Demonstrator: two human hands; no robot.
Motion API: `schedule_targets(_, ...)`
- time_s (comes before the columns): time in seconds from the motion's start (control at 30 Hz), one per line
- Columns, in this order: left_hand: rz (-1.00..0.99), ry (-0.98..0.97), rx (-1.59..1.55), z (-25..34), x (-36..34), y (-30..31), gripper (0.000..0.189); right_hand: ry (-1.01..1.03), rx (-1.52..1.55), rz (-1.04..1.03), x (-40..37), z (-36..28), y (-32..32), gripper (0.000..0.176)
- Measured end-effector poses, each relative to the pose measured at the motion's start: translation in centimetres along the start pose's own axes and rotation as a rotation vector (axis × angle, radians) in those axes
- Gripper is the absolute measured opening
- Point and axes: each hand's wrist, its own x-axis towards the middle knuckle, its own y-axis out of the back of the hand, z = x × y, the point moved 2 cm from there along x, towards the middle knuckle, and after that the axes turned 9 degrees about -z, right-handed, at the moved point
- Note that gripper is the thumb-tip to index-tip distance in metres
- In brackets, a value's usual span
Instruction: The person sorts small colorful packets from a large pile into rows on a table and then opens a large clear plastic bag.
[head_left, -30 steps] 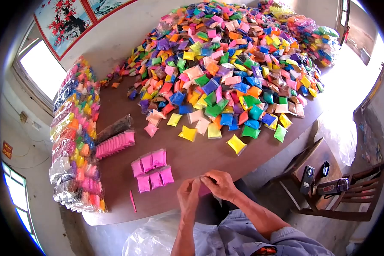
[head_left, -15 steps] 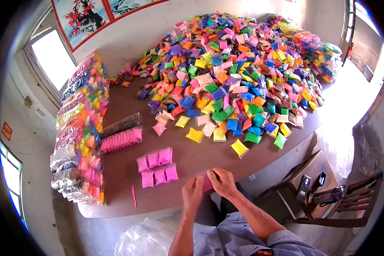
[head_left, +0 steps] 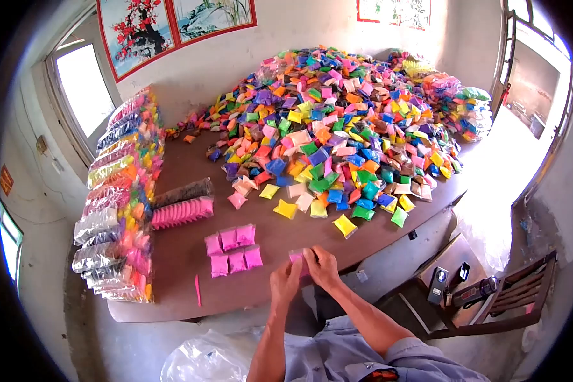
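Observation:
Both my hands meet at the near edge of the brown table point(head_left: 280, 239). My left hand point(head_left: 285, 283) and my right hand point(head_left: 323, 267) together pinch a small pink packet point(head_left: 297, 256) between the fingers. Just left of them, several pink packets point(head_left: 233, 249) lie in two neat rows on the table. Beyond, a huge heap of coloured packets point(head_left: 344, 121) covers the far half of the table. A single yellow packet point(head_left: 345, 225) lies closest to my right hand.
Filled clear bags of coloured packets point(head_left: 118, 191) are stacked along the table's left edge, with a pink row pack point(head_left: 178, 213) beside them. A thin pink strip point(head_left: 198, 290) lies near the front edge. A wooden chair point(head_left: 471, 293) with small devices stands at right. A plastic bag point(head_left: 204, 360) sits below.
The view has tilted up, showing more of the wall and pictures. My hands have moved slightly forward over the table edge, still holding the pink packet.

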Motion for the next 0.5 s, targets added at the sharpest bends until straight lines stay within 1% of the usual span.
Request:
schedule_targets(0.1, 0.048, -0.041, 0.073, -1.1, 0.3, -0.1, 0.038, -0.024, 0.000, -0.027, 0.2, -0.3, 0.0, 0.030)
schedule_targets(0.13, 0.046, -0.035, 0.073, -1.3, 0.4, -0.2, 0.038, 0.000, 0.006, -0.043, 0.2, -0.5, 0.0, 0.032)
schedule_targets(0.2, 0.145, -0.130, 0.124, -1.4, 0.5, -0.3, 0.036, 0.014, 0.014, -0.056, 0.3, -0.7, 0.1, 0.034)
schedule_targets(0.27, 0.121, -0.092, 0.117, -1.3, 0.5, -0.3, 0.036, -0.024, -0.045, -0.133, 0.5, -0.5, 0.2, 0.039)
schedule_targets(0.33, 0.102, -0.058, 0.113, -0.9, 0.6, -0.2, 0.036, -0.063, -0.024, -0.129, 0.5, -0.5, 0.3, 0.039)
schedule_targets(0.4, 0.019, 0.037, -0.019, -0.6, 0.5, -0.1, 0.036, -0.102, -0.002, -0.126, 0.4, -0.6, 0.2, 0.039)
schedule_targets(0.47, 0.016, 0.030, -0.018, -0.7, 0.4, -0.2, 0.036, -0.092, 0.007, -0.075, 0.4, -0.4, 0.1, 0.041)
schedule_targets(0.5, 0.018, 0.021, -0.018, -0.9, 0.2, -0.1, 0.036, -0.103, 0.009, -0.080, 0.4, -0.2, -0.2, 0.041)
